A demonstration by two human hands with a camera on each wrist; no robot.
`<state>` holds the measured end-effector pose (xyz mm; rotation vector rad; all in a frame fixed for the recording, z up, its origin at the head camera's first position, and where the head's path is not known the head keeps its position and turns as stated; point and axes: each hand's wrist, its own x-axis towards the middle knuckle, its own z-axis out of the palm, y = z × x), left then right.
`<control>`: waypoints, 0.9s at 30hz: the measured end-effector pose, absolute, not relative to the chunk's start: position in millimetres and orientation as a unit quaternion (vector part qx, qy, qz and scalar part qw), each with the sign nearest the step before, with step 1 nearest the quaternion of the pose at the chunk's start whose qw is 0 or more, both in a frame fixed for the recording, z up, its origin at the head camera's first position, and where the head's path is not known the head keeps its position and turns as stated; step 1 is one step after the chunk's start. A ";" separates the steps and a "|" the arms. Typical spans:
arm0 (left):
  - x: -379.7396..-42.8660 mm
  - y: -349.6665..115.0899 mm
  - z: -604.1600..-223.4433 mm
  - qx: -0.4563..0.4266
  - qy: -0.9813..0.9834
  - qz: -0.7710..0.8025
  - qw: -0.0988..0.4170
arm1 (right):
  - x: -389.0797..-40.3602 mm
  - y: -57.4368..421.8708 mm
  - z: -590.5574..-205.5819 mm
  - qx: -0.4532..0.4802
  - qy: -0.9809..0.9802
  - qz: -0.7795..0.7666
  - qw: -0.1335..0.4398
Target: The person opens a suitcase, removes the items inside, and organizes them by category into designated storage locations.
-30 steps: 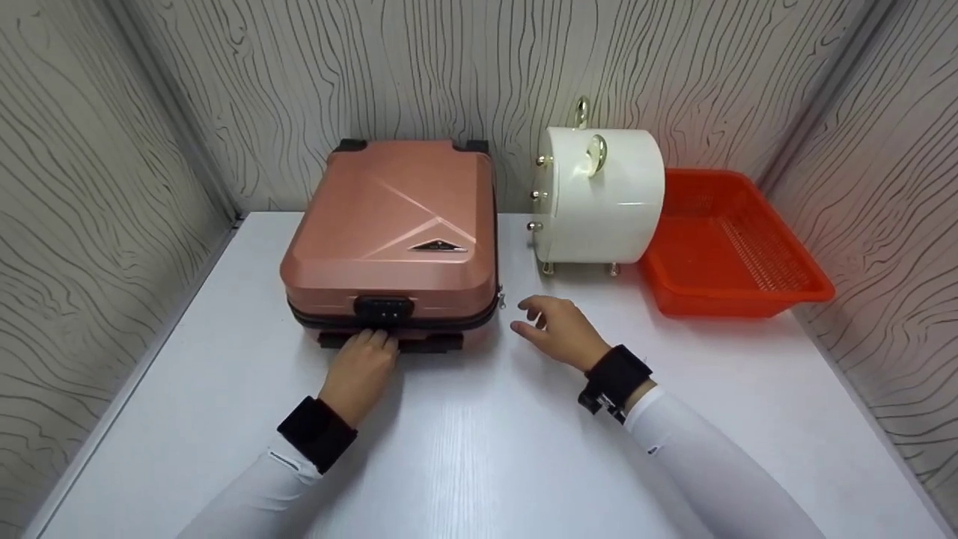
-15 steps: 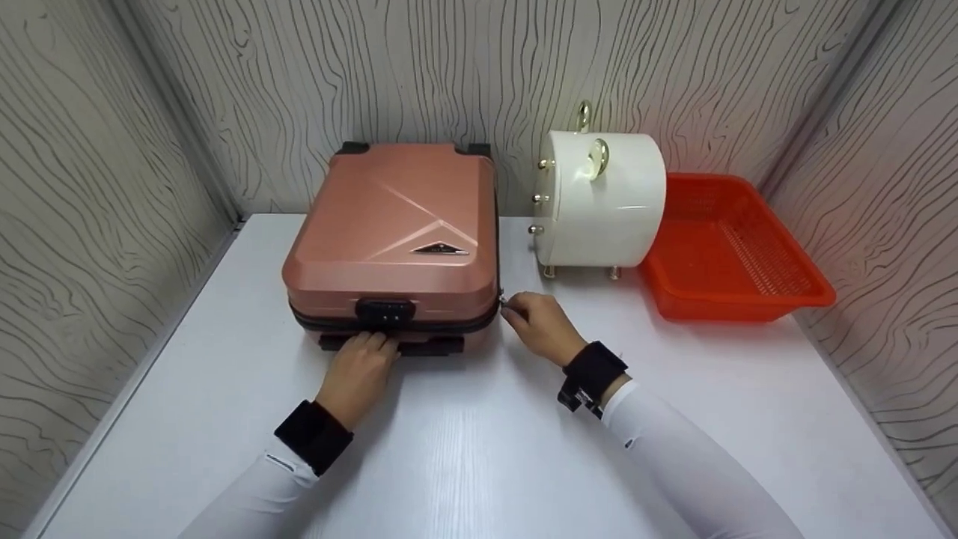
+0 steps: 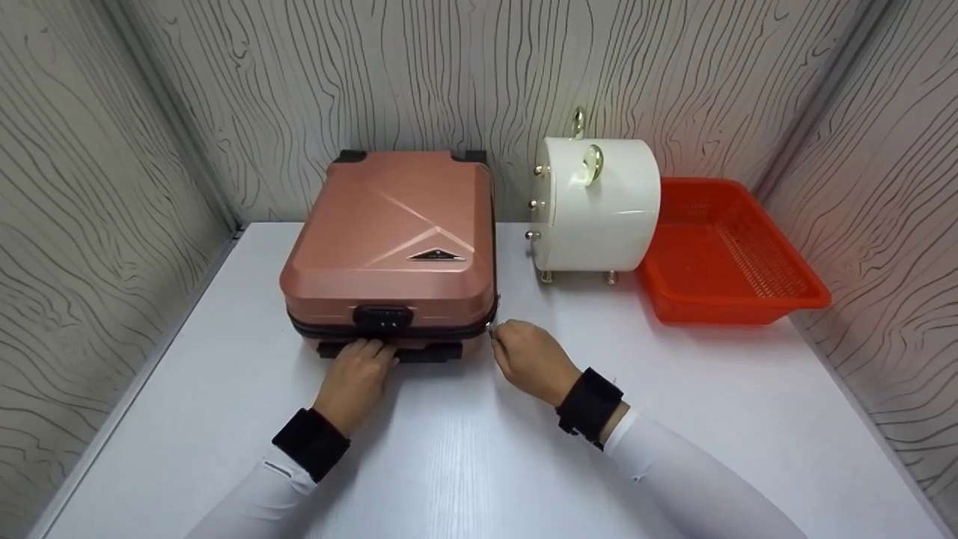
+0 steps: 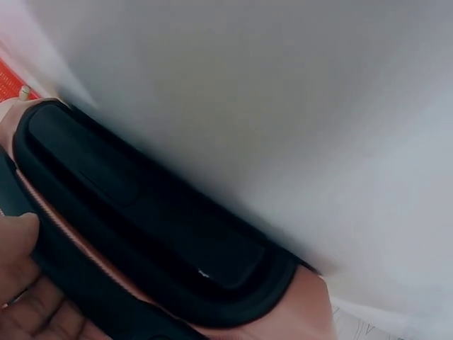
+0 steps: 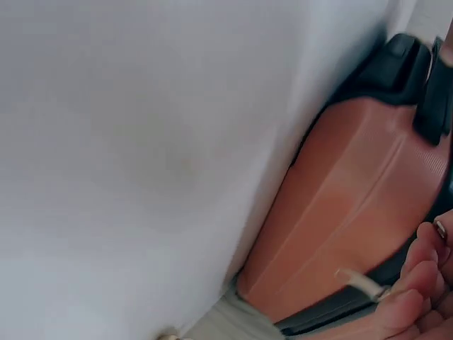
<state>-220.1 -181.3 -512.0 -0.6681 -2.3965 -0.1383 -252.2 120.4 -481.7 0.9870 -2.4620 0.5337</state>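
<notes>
A rose-pink hard-shell suitcase [image 3: 397,217] lies flat on the white table, its black zip running round the side. My left hand [image 3: 355,378] grips the black carry handle [image 4: 78,276] on its near side, below the combination lock [image 3: 383,317]; in the left wrist view the thumb lies on the handle and the fingers curl under. At the near right corner my right hand [image 3: 533,361] pinches a metal zipper pull [image 3: 491,327]. The right wrist view shows its tip [image 5: 441,229] between thumb and finger, and another zipper pull [image 5: 362,285] by the curled fingers.
Right of the suitcase stands a white drum-shaped container [image 3: 602,209] with gold knobs, handles and feet. An orange-red plastic basket [image 3: 737,308] sits beside it at the far right. Patterned wall panels [image 3: 449,75] enclose the table [image 3: 456,464] at the back and sides.
My right hand has reached the suitcase corner, taken hold of a zipper pull and drawn it a little nearer and left round the corner. The left hand keeps its grip.
</notes>
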 end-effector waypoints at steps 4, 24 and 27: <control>-219.6 -184.3 -515.3 -0.254 -0.911 -0.067 0.318 | -240.3 105.5 -482.4 0.391 -0.878 0.154 0.230; -218.4 -184.7 -501.5 -0.217 -0.932 -0.164 0.241 | -239.8 38.1 -485.1 0.430 -0.861 0.057 0.266; -218.1 -184.2 -501.0 -0.217 -0.932 -0.166 0.239 | -240.8 36.9 -486.5 0.423 -0.865 0.057 0.263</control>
